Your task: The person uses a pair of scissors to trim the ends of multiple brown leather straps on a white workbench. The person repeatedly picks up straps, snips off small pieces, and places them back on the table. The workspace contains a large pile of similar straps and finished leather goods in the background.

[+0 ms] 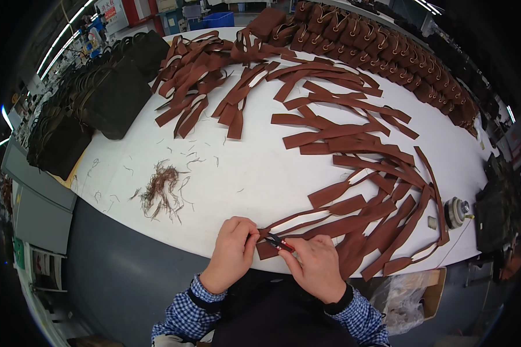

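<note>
My left hand pinches the end of a brown fabric strap at the near edge of a white table. In my right hand is a pair of small thread snips with dark blades and red on the handles; the tips touch or nearly touch the strap end beside my left fingertips. Other brown straps lie under and right of my right hand. To the left on the table sits a tangled pile of cut threads, with loose thread bits scattered around it.
Dark bags stand at the left. A heap of brown straps lies at the back, and rows of brown bags with cords line the far right edge. A round metal object is at the right; a cardboard box with plastic stands below.
</note>
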`<move>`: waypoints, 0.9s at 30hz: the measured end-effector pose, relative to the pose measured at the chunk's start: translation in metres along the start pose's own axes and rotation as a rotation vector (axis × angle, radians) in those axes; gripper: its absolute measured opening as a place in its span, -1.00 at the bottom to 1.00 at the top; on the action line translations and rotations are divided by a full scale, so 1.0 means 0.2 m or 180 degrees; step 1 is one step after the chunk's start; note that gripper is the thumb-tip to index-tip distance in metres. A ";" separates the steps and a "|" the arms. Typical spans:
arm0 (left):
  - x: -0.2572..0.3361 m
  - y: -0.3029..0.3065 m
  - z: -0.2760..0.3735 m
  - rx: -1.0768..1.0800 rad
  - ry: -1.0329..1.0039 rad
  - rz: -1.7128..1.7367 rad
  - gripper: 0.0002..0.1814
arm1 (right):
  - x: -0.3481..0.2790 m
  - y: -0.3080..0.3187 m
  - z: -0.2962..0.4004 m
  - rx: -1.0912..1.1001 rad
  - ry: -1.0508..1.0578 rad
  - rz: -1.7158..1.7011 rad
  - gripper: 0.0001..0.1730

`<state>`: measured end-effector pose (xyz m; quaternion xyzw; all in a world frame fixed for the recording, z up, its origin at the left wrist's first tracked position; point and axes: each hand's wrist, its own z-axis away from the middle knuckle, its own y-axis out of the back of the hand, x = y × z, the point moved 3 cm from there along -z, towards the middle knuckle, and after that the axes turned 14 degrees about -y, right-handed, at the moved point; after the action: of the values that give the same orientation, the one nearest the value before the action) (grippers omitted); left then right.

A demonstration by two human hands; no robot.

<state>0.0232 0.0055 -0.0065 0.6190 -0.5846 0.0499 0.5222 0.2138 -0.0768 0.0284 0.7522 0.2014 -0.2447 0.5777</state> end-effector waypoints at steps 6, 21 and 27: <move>0.03 -0.03 -0.01 -0.0059 -0.0155 -0.0240 -0.87 | -0.03 0.00 -0.01 0.0052 0.0080 0.0256 -0.82; -0.03 -0.06 0.02 0.0300 -0.0071 0.0044 -0.80 | -0.02 0.00 -0.01 0.0061 0.0083 0.0134 -0.80; 0.02 -0.02 0.01 -0.0034 -0.0215 -0.0154 -0.65 | 0.02 -0.03 0.00 0.0148 0.0093 -0.0029 -0.77</move>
<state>0.0266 0.0008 -0.0055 0.6315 -0.5870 0.0132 0.5065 0.2126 -0.0744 0.0219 0.7680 0.2075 -0.2408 0.5560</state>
